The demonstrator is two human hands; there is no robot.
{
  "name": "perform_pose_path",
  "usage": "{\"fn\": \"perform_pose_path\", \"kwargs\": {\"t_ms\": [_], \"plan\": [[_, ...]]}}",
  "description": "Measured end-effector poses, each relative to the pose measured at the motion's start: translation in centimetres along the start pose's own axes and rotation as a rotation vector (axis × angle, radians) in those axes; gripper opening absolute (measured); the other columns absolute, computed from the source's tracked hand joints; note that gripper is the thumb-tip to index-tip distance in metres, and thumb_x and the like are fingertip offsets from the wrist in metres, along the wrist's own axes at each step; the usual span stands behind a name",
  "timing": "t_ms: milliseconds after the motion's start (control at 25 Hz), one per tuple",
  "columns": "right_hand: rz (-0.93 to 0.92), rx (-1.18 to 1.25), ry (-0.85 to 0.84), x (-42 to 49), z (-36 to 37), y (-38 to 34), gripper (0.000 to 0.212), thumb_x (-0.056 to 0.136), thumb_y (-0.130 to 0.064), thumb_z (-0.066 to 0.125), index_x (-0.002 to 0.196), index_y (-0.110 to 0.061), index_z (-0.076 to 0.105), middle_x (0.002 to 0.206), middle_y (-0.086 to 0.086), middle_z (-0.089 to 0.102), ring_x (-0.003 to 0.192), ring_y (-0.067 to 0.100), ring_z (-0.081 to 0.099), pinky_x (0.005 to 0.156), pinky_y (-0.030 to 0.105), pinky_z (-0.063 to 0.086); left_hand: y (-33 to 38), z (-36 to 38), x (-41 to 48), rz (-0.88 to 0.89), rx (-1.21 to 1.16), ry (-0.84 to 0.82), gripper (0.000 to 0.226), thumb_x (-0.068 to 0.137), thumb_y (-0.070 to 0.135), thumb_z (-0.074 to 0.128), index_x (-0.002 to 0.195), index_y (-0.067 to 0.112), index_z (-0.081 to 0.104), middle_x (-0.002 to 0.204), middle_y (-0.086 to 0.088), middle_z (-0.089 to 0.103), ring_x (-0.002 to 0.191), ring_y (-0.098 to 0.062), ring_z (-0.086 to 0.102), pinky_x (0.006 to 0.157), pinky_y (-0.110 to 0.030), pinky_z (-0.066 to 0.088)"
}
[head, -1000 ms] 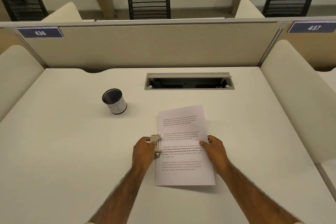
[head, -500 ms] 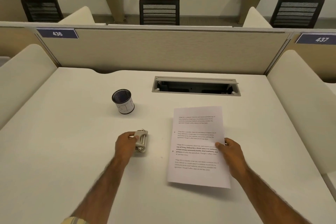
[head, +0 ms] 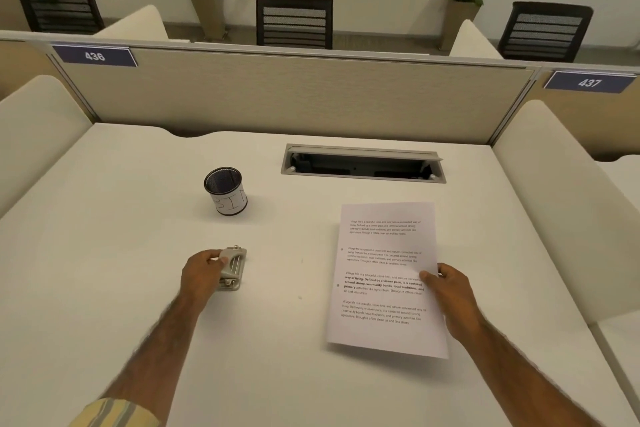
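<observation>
A small grey hole punch [head: 233, 268] stands on the white desk [head: 104, 253], left of centre. My left hand [head: 202, 273] grips its left side, fingers curled over the top. A printed sheet of paper [head: 384, 267] with two punched holes along its left edge is held right of centre, its near edge raised a little off the desk. My right hand [head: 450, 295] pinches the sheet's right edge, thumb on top.
A black mesh cup [head: 225, 191] with a white label stands behind the punch. An open cable tray [head: 363, 165] is set into the desk at the back. Beige partitions [head: 277, 97] close the back and both sides.
My left hand has carried the hole punch off the paper's left edge and set it down further left. My right hand has shifted the sheet to the right.
</observation>
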State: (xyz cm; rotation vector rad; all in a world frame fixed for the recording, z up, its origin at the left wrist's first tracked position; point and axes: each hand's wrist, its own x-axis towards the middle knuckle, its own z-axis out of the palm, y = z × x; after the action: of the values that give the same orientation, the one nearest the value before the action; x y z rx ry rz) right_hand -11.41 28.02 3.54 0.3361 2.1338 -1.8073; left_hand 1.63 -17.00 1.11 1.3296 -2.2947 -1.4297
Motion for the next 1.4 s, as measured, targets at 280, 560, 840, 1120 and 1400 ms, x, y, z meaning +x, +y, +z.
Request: {"fn": "perform_pose_path", "kwargs": {"t_ms": [280,560,840,1120,1400], "plan": [[0.007,0.045,0.013,0.1,-1.6,-0.3,0.009,0.093,-0.007,0.066,0.1,-0.008,0.072,0.097,0.009,0.081,0.079,0.029,0.078,0.066,0.038,0.061,3.6,1.9,-5.2,0.441,0.06,0.329,0.023,0.099,0.016,0.066,0.122,0.014,0.066,0.11,-0.006,0.066,0.088,-0.022,0.065,0.079,-0.036,0.053],[0.026,0.1,-0.022,0.7,-6.2,-1.1,0.014,0.094,-0.009,0.066,0.107,-0.006,0.071,0.099,0.008,0.081,0.086,0.033,0.078,0.07,0.041,0.062,11.3,16.9,-12.5,0.139,-0.268,-0.395,0.016,0.103,0.029,0.063,0.11,0.017,0.069,0.104,-0.007,0.075,0.075,-0.019,0.071,0.065,-0.028,0.055],[0.033,0.049,0.024,5.1,-12.0,-2.8,0.013,0.093,-0.009,0.067,0.104,-0.005,0.071,0.099,0.009,0.081,0.086,0.033,0.078,0.078,0.048,0.063,15.6,24.8,-13.7,0.086,-0.191,-0.511,0.008,0.1,0.011,0.065,0.098,0.005,0.071,0.089,-0.006,0.08,0.065,-0.013,0.075,0.057,-0.028,0.061],[0.062,-0.115,0.129,11.2,-13.6,-3.7,0.009,0.092,-0.008,0.066,0.089,0.001,0.065,0.09,0.013,0.075,0.077,0.03,0.072,0.071,0.042,0.06,19.4,30.8,-11.2,0.132,-0.022,-0.487,0.013,0.098,0.011,0.067,0.085,0.009,0.065,0.091,-0.014,0.077,0.069,-0.023,0.068,0.063,-0.036,0.059],[0.083,-0.223,0.163,16.2,-14.8,-4.8,0.009,0.088,0.0,0.067,0.081,-0.003,0.062,0.084,0.014,0.066,0.071,0.025,0.059,0.066,0.032,0.047,21.2,35.1,-9.1,0.066,0.048,-0.486,0.016,0.099,0.018,0.066,0.084,0.013,0.062,0.094,-0.011,0.077,0.085,-0.034,0.076,0.075,-0.053,0.065]]}}
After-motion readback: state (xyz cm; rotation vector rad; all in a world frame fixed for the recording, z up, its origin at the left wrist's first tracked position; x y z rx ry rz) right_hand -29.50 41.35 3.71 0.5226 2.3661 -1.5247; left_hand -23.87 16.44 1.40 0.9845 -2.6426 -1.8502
